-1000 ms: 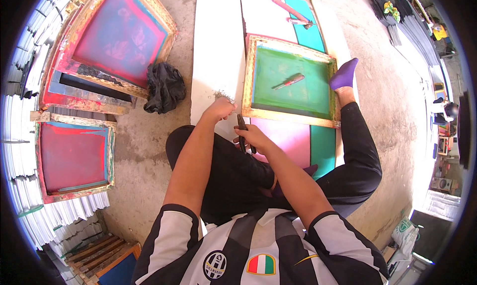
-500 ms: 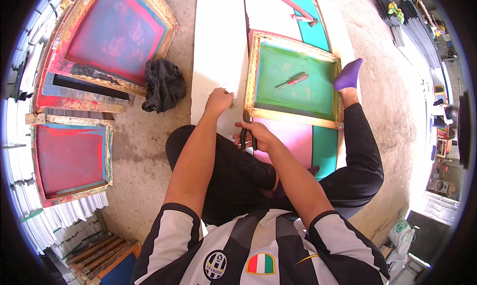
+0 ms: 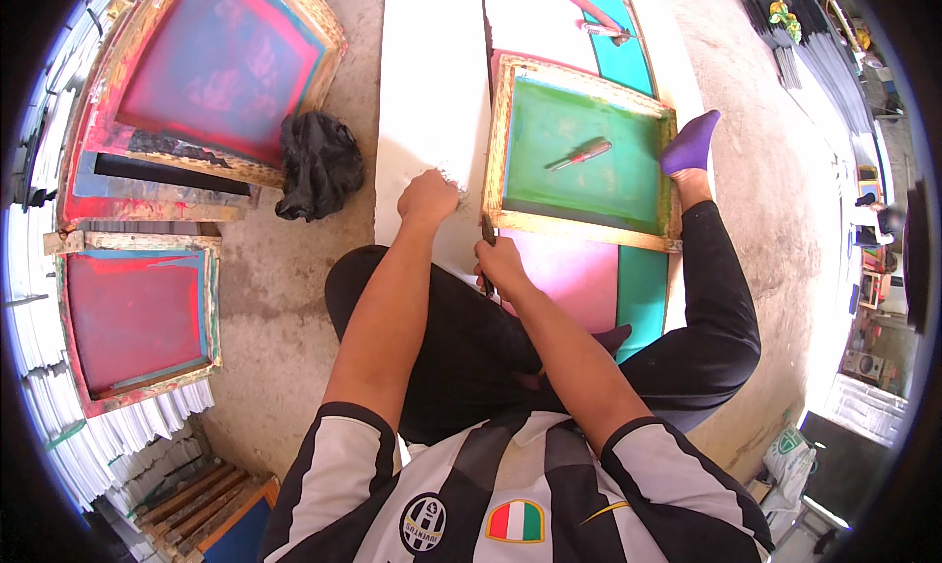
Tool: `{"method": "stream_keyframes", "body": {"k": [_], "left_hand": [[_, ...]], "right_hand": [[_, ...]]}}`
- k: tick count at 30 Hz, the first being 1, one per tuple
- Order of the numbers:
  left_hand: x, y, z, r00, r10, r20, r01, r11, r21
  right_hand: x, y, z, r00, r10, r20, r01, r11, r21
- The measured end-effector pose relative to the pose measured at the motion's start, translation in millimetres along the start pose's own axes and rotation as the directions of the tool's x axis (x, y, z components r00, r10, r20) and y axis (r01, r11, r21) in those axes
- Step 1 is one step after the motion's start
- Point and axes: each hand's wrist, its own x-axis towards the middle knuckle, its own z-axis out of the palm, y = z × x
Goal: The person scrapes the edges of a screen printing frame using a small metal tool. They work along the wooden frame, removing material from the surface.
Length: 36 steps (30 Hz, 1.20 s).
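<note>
My right hand [image 3: 501, 266] is wrapped round black-handled pliers [image 3: 488, 231], their jaws at the lower left corner of a wooden screen-printing frame [image 3: 577, 231]. The frame has green mesh, and a screwdriver [image 3: 579, 155] with a red and clear handle lies on it. To the left, my left hand [image 3: 429, 196] rests on a white board [image 3: 422, 92] with its fingers curled under. Small dark bits [image 3: 453, 178], perhaps staples, lie beside its fingertips. Whether those fingers pinch anything is hidden.
A hammer [image 3: 589, 6] lies beyond the frame on a teal strip [image 3: 643, 293]. My purple-socked foot [image 3: 691, 143] is against the frame's right side. Left on the floor are a black plastic bag [image 3: 320, 165] and several paint-stained screen frames [image 3: 137, 318].
My right hand has squeezed the pliers' handles together, which stood apart before. My left hand has shifted slightly left, its fingers more curled under.
</note>
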Motion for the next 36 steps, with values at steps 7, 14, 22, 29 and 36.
{"method": "stream_keyframes", "body": {"k": [7,14,22,29,36], "left_hand": [[3,-10,9,0.985,0.144,-0.091,-0.159,0.972,-0.174],[3,-19,18,0.913,0.332,0.237,-0.208,0.879,-0.430],[23,-31,33,0.940,0.328,0.098,-0.259,0.870,-0.420],[25,-28,34,0.949,0.308,-0.064,-0.313,0.906,-0.285],[29,-26,36,0.927,0.359,-0.111,-0.375,0.905,-0.201]], "right_hand": [[11,18,14,0.941,-0.238,-0.241,0.153,0.933,-0.326],[-3,10,6,0.943,-0.316,-0.107,0.263,0.901,-0.345],[-9,-4,-21,0.948,-0.063,0.311,0.003,0.982,0.190],[-1,-19,-63,0.905,0.093,0.414,-0.125,0.991,0.051],[30,-16,-75,0.873,0.175,0.455,-0.161,0.984,-0.071]]}}
